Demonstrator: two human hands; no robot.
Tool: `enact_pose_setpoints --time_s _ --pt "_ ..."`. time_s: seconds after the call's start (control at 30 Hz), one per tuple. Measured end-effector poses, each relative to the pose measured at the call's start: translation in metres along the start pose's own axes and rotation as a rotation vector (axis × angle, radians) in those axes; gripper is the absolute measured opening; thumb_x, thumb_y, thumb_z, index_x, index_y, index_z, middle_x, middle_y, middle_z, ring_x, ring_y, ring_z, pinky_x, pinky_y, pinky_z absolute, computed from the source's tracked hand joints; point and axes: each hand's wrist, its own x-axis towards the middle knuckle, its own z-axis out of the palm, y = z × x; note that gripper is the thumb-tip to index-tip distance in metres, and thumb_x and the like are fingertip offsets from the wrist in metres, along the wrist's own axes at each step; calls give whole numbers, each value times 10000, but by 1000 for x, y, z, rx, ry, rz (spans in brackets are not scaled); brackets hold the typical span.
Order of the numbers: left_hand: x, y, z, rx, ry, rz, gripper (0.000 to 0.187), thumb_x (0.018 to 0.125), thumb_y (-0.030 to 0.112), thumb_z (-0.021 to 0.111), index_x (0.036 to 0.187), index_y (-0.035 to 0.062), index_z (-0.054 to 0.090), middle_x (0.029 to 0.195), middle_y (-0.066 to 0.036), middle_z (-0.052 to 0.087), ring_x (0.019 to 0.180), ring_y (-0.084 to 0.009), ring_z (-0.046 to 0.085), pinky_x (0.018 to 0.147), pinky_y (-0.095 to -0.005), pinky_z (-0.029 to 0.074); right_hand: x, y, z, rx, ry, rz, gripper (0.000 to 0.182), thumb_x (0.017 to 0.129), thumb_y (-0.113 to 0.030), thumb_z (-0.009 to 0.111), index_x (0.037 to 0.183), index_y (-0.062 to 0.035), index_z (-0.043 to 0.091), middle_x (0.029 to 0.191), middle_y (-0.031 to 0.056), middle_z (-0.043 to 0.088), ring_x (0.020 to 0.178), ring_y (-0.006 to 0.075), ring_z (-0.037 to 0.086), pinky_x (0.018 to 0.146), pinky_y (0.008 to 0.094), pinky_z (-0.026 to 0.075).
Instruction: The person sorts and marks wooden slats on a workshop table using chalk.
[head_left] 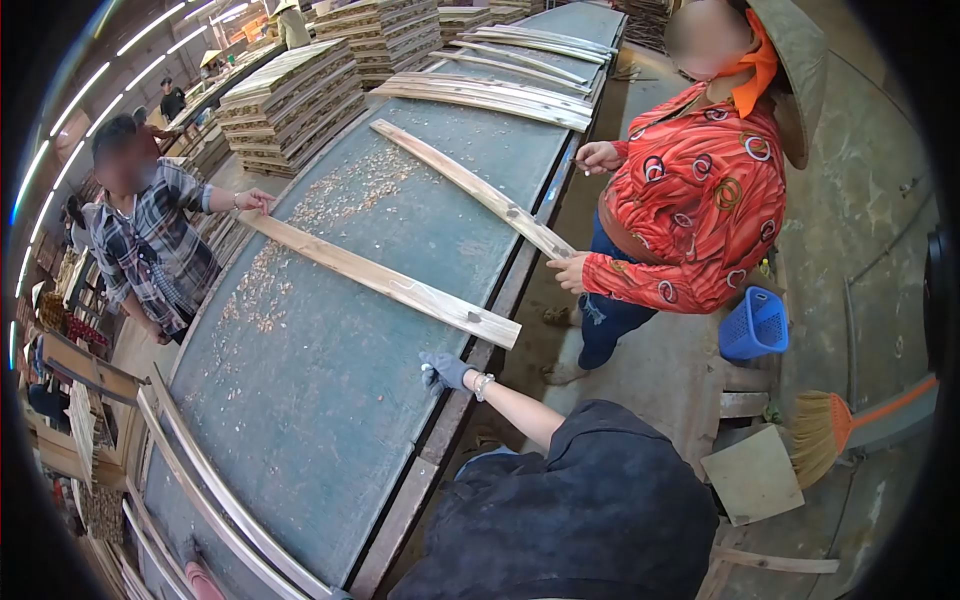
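My right hand, in a grey glove with a bracelet at the wrist, is over the green table near its edge. Its fingers are curled round something small and pale that I cannot make out. Just beyond it a wooden board lies across the table, not touched by this hand. At the bottom edge a sliver of grey, perhaps my left hand, shows by the ends of long curved strips; its fingers are hidden.
A person in red holds the end of another board. Across the table a person in plaid touches the near board's far end. Wood chips, more boards, stacked wood, a blue basket and a broom are around.
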Motion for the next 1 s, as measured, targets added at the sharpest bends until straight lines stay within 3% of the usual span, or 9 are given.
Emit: enact_pose_setpoints --time_s 0.6,0.73,0.8,1.0 --pt "-8 9 28 -6 -60 -22 792 731 526 425 1323 26 262 1313 -203 302 1153 -431 316 889 -602 270 -4 9 3 -50 58 -35 406 851 -471 469 819 -66 494 612 68 560 532 184 583 447 284 487" --pt "-6 4 40 2 -68 -33 793 732 525 422 1325 25 257 1314 -203 300 1153 -432 315 888 -603 271 -4 11 4 -35 56 -33 406 852 -470 469 809 -67 495 608 70 560 531 190 585 446 286 483" --pt "-7 3 45 4 -74 -39 793 732 524 421 1326 25 255 1315 -204 299 1154 -432 315 887 -603 271 -10 8 7 -54 78 -35 375 851 -463 476 719 -112 486 631 48 560 566 174 584 469 286 483" --pt "-8 -3 63 8 -92 -67 794 733 521 418 1330 24 248 1317 -204 295 1154 -433 314 886 -604 272 -5 17 5 -65 101 -53 366 854 -445 482 729 -101 495 628 50 557 558 176 582 461 278 478"
